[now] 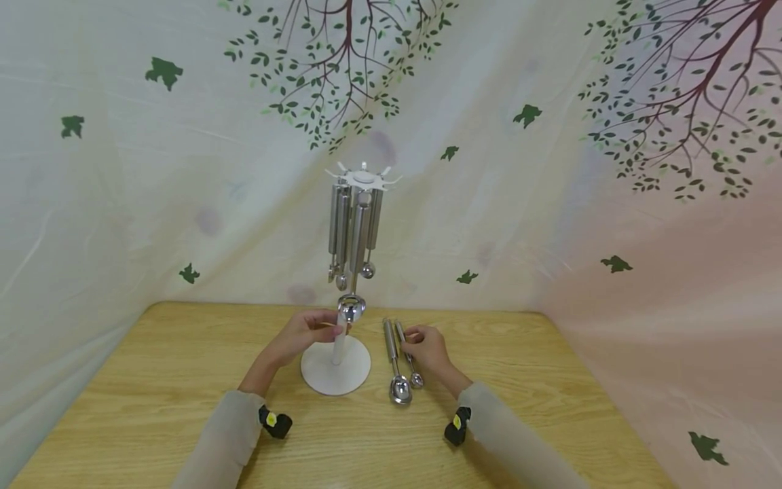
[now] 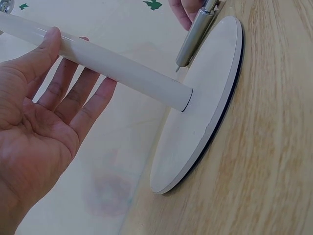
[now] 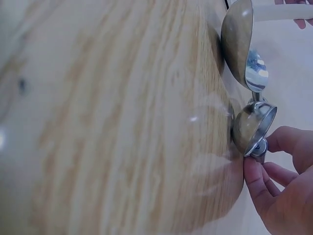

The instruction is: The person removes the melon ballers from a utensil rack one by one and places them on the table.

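Note:
A white utensil stand has a round base [image 1: 351,382] on the table and an upright post [image 2: 122,68]. My left hand [image 1: 299,334] holds the post between thumb and fingers, below the hanging tools. Two steel scoops lie side by side to the right of the base: a larger scoop [image 1: 400,390] and a smaller scoop [image 1: 417,379]. With thumb and fingertips, my right hand [image 1: 429,348] pinches the smaller scoop by its handle. In the right wrist view the smaller scoop's bowl [image 3: 247,127] hides most of that handle.
Several steel tools [image 1: 359,238] hang from the stand's white hooked top [image 1: 364,178], one ending in a large scoop bowl [image 1: 351,308]. A wooden table [image 1: 513,407] lies beneath everything. Behind it hangs a pale curtain [image 1: 256,204] with printed leaves and branches.

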